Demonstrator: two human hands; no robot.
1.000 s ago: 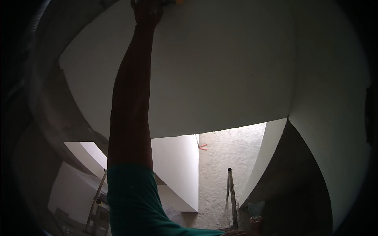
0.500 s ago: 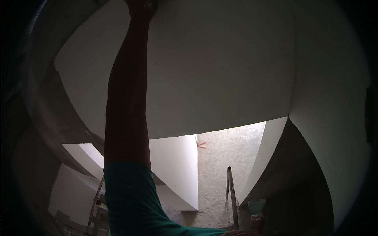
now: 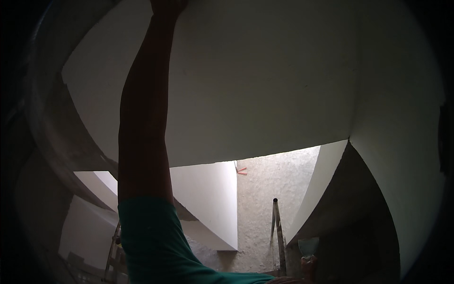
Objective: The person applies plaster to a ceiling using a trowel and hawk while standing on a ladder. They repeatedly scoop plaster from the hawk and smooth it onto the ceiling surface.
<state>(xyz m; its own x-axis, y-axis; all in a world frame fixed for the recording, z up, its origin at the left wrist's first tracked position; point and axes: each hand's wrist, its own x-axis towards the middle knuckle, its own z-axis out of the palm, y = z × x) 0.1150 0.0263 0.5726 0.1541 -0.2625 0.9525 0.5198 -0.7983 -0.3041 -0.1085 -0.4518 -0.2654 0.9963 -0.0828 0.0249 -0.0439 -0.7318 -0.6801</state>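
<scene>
My left arm, in a green sleeve (image 3: pixel 151 236), stretches up along the left side. My left hand (image 3: pixel 168 6) is at the upper rim against a broad pale plastered surface (image 3: pixel 255 85). Its fingers are cut off by the picture's edge and in deep shade, so whether they hold anything does not show. Low on the right, my right hand (image 3: pixel 308 269) is closed around what looks like a putty knife (image 3: pixel 309 246). The wide, light blade points upward, and the handle is mostly hidden in the fist.
Ladder rails (image 3: pixel 279 232) rise left of my right hand. More ladder parts (image 3: pixel 112 253) stand at lower left. Red wires (image 3: pixel 242 171) poke out beside a rough bright wall (image 3: pixel 269 189). A dark recess (image 3: pixel 359 213) lies at right beneath a sharp plaster edge.
My left arm has shifted slightly left, its hand still at the upper rim. My right hand and the putty knife have come up a little.
</scene>
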